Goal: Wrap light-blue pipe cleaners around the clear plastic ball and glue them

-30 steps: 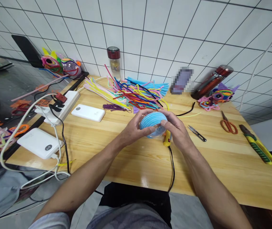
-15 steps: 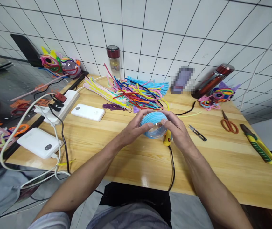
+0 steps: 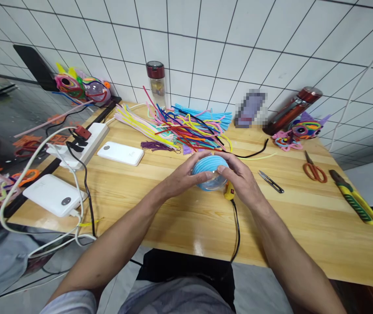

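Between both hands is a clear plastic ball (image 3: pixel 210 165) with light blue pipe cleaners wound round its upper part; its lower near side is bare and see-through. My left hand (image 3: pixel 189 174) is wrapped round the left side, thumb lying across the front. On the right side my right hand (image 3: pixel 240 176) grips it, the thumb pressed on the blue rows. A yellow corded tool (image 3: pixel 229 192), probably a glue gun, lies on the table just under the right hand, mostly hidden. Thread snips (image 3: pixel 271 181) rest to the right of that hand.
Behind the hands lies a heap of coloured pipe cleaners (image 3: pixel 189 126). Scissors (image 3: pixel 314 169) and pliers (image 3: pixel 353 198) are at the right. A red thermos (image 3: pixel 293 109) leans by a pipe-cleaner fish (image 3: pixel 306 127). Power banks (image 3: pixel 121 153) and a power strip (image 3: pixel 88 144) with cables occupy the left.
The ball has tilted slightly in my hands, so more blue rows show and less of the clear part. My right thumb has shifted a little to the left.
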A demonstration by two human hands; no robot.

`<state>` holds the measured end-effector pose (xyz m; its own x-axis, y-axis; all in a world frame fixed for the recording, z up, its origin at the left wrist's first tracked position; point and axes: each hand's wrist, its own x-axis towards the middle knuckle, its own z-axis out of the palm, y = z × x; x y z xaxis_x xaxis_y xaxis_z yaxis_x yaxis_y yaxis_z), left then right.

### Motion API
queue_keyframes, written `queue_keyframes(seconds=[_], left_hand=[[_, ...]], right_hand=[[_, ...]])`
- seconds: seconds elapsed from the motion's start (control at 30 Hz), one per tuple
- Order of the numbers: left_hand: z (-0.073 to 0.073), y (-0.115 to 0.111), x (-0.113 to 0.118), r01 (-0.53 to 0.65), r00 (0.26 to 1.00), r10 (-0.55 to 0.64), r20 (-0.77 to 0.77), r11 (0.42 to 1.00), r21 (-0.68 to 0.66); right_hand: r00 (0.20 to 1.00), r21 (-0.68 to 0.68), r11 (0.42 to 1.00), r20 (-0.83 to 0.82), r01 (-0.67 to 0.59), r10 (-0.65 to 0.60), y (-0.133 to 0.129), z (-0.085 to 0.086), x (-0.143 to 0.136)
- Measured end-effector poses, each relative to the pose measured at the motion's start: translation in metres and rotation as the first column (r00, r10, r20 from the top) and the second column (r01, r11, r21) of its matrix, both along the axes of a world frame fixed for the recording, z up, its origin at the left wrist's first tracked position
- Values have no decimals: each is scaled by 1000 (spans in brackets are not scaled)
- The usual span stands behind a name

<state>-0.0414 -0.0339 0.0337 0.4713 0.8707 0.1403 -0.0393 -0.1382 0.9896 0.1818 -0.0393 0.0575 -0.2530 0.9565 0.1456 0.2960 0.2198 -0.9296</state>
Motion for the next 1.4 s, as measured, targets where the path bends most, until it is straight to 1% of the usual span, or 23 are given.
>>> queue_keyframes(seconds=[0.1, 0.23, 0.37, 0.5, 0.6, 0.67, 0.7, 0.73, 0.77, 0.8, 0.87, 0.9, 0.93, 0.97, 1.0, 1.07, 1.1, 1.13, 1.17, 1.2, 1.3, 1.37, 1.4], left_hand=[[-2, 3, -2, 2, 999, -1, -36, 999, 34], [-6, 4, -2, -7, 999, 10, -48, 998, 70], [-6, 3, 1, -2, 1000, 1, 11, 999, 33], [-7, 2, 4, -53, 998, 53, 25, 999, -2], [-9, 2, 7, -79, 995, 80, 65, 997, -17], [-10, 2, 8, -88, 992, 89, 86, 996, -20], [-10, 2, 8, -94, 991, 95, 90, 995, -25], [-10, 2, 7, -103, 990, 106, 93, 994, -35], [-10, 3, 7, -119, 988, 123, 97, 992, -49], [-9, 3, 6, -139, 984, 146, 104, 988, -67], [-9, 4, 5, -187, 972, 199, 123, 977, -107], [-9, 5, 4, -212, 964, 228, 134, 970, -120], [-9, 6, 3, -239, 956, 256, 145, 963, -128], [-9, 7, 3, -264, 947, 282, 156, 956, -127], [-9, 8, 2, -292, 936, 309, 166, 949, -121], [-10, 10, 2, -353, 913, 365, 183, 931, -97], [-11, 10, 3, -384, 900, 393, 188, 920, -82], [-12, 10, 3, -413, 888, 418, 194, 908, -67], [-12, 10, 3, -436, 877, 437, 199, 898, -51], [-12, 10, 4, -455, 869, 451, 205, 890, -34], [-13, 9, 4, -486, 855, 472, 215, 874, 12], [-14, 10, 4, -501, 850, 485, 208, 865, 34], [-14, 10, 4, -507, 848, 489, 202, 861, 41]], right_hand=[[999, -12, 1000, 43, -8, 9, -1, 1, -1], [997, 9, 1000, 79, -10, 9, -1, 0, -1], [996, 17, 1000, 92, -4, 2, -2, 1, -2], [994, 4, 1000, 112, -8, 8, -2, 1, -3], [993, -5, 1000, 116, -11, 11, -1, -1, -3], [990, 39, 999, 138, 23, -28, -1, 0, -2], [985, 90, 994, 158, 55, -69, -2, 2, -1], [976, 163, 982, 177, 98, -127, -4, 5, 1], [961, 253, 956, 191, 148, -199, -6, 10, 2], [940, 348, 917, 197, 197, -277, -10, 16, 5], [885, 507, 817, 200, 274, -421, -21, 28, 11], [853, 552, 779, 214, 297, -476, -26, 34, 15], [821, 564, 766, 248, 309, -514, -31, 38, 19], [790, 540, 782, 311, 312, -529, -34, 39, 23], [754, 483, 820, 401, 309, -520, -36, 38, 26], [644, 292, 902, 631, 319, -432, -36, 29, 29], [573, 195, 919, 732, 343, -369, -34, 21, 29], [506, 117, 921, 806, 372, -307, -31, 13, 28], [457, 63, 917, 852, 395, -256, -28, 4, 26], [430, 28, 915, 876, 403, -216, -25, -5, 23], [403, 4, 914, 897, 406, -183, -20, -25, 14], [421, 5, 912, 886, 410, -195, -18, -33, 13], [448, 6, 909, 869, 417, -211, -17, -36, 15]])
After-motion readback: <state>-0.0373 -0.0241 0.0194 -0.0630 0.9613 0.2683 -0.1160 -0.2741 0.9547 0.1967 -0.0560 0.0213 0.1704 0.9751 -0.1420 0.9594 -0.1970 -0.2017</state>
